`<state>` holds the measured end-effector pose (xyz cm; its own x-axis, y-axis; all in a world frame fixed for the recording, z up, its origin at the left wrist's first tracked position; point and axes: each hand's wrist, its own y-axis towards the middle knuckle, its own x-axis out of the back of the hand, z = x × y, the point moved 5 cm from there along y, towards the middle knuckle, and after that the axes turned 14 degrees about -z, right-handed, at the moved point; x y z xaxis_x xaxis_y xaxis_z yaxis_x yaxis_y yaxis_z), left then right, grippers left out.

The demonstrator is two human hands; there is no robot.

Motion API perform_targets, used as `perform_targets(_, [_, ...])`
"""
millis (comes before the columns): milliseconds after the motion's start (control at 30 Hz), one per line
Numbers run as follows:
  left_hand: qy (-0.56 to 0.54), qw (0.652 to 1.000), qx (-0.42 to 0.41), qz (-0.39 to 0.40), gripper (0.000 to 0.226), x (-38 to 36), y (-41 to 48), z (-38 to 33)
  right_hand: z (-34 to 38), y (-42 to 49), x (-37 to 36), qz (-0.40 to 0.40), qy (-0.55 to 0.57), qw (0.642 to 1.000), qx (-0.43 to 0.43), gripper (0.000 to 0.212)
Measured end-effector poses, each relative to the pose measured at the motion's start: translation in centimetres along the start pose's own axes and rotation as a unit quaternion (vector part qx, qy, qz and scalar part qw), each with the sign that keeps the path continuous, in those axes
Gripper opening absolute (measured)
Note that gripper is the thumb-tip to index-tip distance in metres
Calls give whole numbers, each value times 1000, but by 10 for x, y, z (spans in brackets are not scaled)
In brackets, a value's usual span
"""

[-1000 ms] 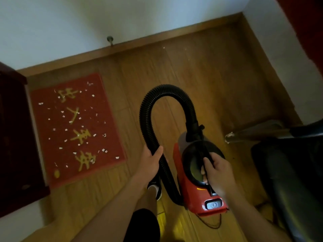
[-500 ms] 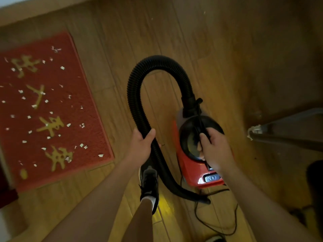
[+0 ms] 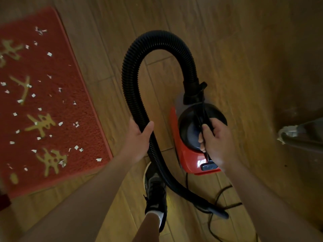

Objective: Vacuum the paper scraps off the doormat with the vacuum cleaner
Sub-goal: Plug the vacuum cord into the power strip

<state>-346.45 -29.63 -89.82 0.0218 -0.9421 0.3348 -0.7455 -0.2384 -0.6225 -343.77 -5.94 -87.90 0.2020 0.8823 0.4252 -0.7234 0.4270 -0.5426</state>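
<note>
A red canister vacuum cleaner (image 3: 189, 159) hangs just above the wooden floor at centre right. My right hand (image 3: 215, 142) grips its black carrying handle (image 3: 202, 112). Its black ribbed hose (image 3: 157, 39) arches up and over to the left, where my left hand (image 3: 138, 142) holds it; the hose runs on down to a nozzle (image 3: 218, 213) on the floor. The red doormat (image 3: 52, 105) with gold characters lies at the left, strewn with several white paper scraps (image 3: 49, 54).
My black shoe (image 3: 155, 191) stands on the floor (image 3: 244, 49) between the mat and the vacuum. A black power cord (image 3: 220, 206) loops on the boards below the vacuum. A dark furniture leg with a pale foot (image 3: 288, 132) juts in at the right edge.
The view has tilted down and closer, so the wall and the cabinet have left the frame. The vacuum sits a little nearer the mat's lower corner. Both hands keep their holds.
</note>
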Motion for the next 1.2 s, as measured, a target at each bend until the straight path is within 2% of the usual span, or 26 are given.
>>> perform_targets(100, [1,1000,-5,-10,12,-3,5,6,-10,6,-9,0,1,1000,-1,21])
perform_targets(200, [-7,1000,2,-26,29,-4,11,16,-15,13,-13,1,2,1000,-8,23])
perform_targets(333, [0,999,-24,-37,11,-7,10,22,-16,20,-14,10,10,1000,-8,23])
perform_targets(500, [7,997,-29,-66,13,-4,11,29,-16,22,-14,28,13,999,-14,23])
perform_targets(900, [-10,998,8,-68,15,-4,8,28,-12,24,-10,35,-8,999,-21,24])
perform_targets(967, [0,998,12,-65,17,-4,9,27,-12,28,-10,41,-13,999,-18,28])
perform_targets(1100, [-5,998,13,-60,12,-4,11,25,-1,36,-6,36,-64,997,14,56])
perform_targets(1200, [0,998,14,-59,12,-2,11,24,9,47,-5,7,-99,995,13,57])
